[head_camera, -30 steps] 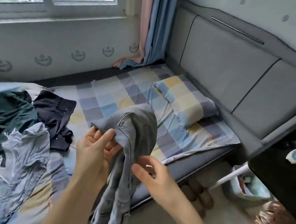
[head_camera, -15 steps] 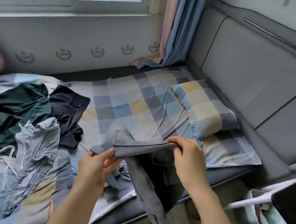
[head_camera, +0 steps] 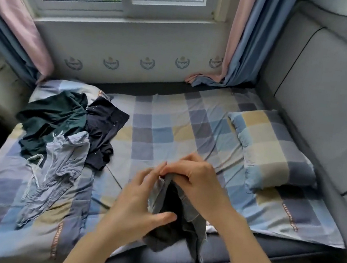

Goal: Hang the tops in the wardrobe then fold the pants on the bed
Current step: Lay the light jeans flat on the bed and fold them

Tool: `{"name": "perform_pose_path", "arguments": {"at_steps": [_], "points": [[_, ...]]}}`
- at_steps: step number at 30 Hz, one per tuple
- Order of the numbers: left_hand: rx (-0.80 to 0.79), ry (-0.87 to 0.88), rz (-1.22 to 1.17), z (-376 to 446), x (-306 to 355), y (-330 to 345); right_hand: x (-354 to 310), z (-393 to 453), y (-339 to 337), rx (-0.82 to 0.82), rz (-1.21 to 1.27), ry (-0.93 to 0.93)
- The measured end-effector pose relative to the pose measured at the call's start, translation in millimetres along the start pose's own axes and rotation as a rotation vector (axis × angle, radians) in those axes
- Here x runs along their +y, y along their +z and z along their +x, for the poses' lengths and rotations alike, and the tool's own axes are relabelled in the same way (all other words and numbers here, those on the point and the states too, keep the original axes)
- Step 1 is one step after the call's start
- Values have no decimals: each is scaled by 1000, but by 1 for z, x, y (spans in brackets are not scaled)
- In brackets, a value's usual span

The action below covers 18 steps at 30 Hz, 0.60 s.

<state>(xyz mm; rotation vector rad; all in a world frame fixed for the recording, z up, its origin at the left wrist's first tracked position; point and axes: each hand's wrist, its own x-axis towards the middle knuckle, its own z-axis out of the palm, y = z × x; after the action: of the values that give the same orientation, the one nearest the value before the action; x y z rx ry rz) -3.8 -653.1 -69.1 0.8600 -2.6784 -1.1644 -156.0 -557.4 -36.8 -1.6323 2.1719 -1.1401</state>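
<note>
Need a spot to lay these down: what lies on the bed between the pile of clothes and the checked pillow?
Head view: only bare checked bedsheet between the clothes pile and the checked pillow; nothing else lies there.

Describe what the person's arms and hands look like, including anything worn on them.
Both forearms are bare as far as the frame shows, with no sleeves or cuffs visible. The left hand and right hand wear no gloves, and no rings, watch or bracelets show. The fingernails look short and unpainted.

Grey jeans gripped by left hand and right hand over bed near edge, clothes pile at left edge, checked pillow at right edge
</note>
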Motion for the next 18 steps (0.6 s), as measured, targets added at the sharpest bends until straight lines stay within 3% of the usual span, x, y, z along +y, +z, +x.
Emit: {"name": "perform_pose_path", "arguments": {"at_steps": [2, 4, 7, 9, 11, 13, 16, 18], "points": [[164, -8, -126, 15, 13, 15, 1, 2, -1, -24, 24, -33], [363, -76, -116, 26, 16, 20, 4, 3, -7, 97, 42, 2], [409, -150, -110, 28, 8, 19, 13, 4, -24, 360, 75, 35], [477, -187, -306, 28, 5, 14, 32, -1, -32, 375, 21, 101], [561, -216, -539, 27, 6, 4, 66, -15, -27, 288, -20, 282], [598, -214, -652, 25, 11, -8, 109, -35, -11, 158, -15, 588], [592, -159, -741, 22, 24, -30, 159, -67, 19, 17, 211, 1042], [595, -126, -801, 20, 30, -43, 174, -86, 39, -74, 372, 1219]]}}
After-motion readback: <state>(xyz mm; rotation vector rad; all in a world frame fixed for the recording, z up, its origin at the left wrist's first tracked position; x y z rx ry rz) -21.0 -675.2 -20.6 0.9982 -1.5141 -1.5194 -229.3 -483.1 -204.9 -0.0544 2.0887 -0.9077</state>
